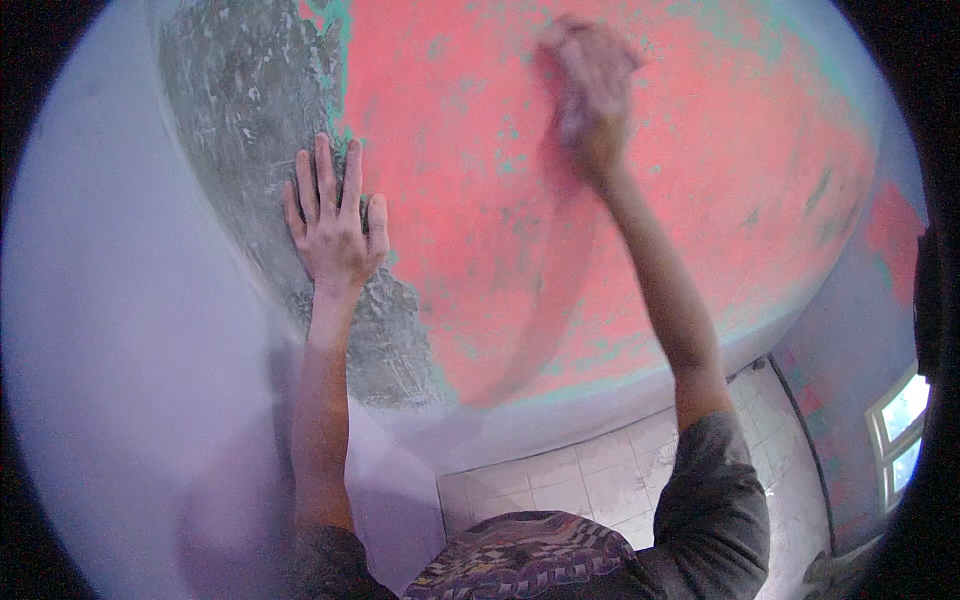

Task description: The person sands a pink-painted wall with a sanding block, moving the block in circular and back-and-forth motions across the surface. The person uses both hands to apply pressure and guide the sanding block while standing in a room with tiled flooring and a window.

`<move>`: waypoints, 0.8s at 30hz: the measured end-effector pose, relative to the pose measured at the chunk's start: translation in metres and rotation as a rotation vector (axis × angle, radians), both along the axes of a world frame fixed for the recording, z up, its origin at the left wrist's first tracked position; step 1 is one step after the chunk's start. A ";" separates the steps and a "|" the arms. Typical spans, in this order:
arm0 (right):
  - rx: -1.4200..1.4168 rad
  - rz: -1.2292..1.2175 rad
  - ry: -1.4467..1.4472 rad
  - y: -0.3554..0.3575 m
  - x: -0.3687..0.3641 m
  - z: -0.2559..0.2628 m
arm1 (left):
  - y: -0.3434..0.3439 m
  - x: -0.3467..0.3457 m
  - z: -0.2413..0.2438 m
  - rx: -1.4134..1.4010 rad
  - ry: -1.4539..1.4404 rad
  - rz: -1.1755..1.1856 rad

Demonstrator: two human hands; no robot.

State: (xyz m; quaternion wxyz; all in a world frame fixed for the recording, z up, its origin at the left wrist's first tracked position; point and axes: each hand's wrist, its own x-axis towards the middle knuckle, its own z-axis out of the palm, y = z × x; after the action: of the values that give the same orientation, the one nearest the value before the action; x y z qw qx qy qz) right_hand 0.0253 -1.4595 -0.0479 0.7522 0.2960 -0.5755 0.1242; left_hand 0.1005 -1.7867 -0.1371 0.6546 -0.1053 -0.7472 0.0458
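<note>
My left hand [334, 232] lies flat against the wall with its fingers spread, over the seam between a rough grey bare patch [240, 112] and the pink-painted area. Nothing is in that hand. Higher up and to the right, my right hand [592, 82] is pressed to the pink painted surface [465, 210] and blurred by motion. Whether a thin sheet lies under its palm cannot be made out. Green-turquoise flecks show through the pink, mostly near its edges. Whitish dust coats my left hand.
Pale lilac wall [127, 300] borders the patch on the left. Below, a light tiled floor [555, 495] meets the wall's foot. On the right stand another wall [810, 420] with pink patches and a bright window [904, 412]. A patterned cap [525, 555] shows at the bottom.
</note>
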 end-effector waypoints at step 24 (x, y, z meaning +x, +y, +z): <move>0.461 0.172 -0.478 -0.080 0.050 -0.147 | 0.003 0.007 -0.001 -0.018 -0.022 0.021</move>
State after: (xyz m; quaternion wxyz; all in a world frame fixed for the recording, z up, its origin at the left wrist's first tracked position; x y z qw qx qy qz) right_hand 0.0749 -1.5395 -0.1946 0.4962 0.4679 -0.7214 0.1198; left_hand 0.1079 -1.7839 -0.1378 0.6448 -0.1038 -0.7550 0.0585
